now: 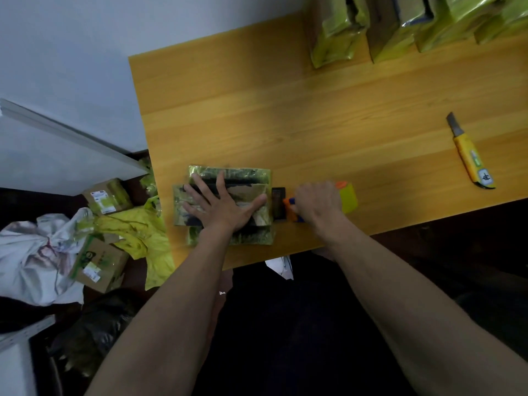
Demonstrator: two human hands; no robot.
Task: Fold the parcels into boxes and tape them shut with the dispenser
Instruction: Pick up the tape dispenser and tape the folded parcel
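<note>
Box (228, 178), wrapped in yellow-green tape, sits near the table's (285, 110) near-left corner, close to both the left and near edges. Left hand (225, 205) lies flat on the box top, fingers spread and straight, pressing down. Right hand (317, 204) grips the tape dispenser (347, 197), fingers curled round its handle, just right of the box; dispenser's dark front end meets the box's right side. Broad bare tabletop beyond the box. Yellow utility knife (470, 155) well right of the box, near the table's right edge. Taped boxes (400, 21) line the far edge.
</note>
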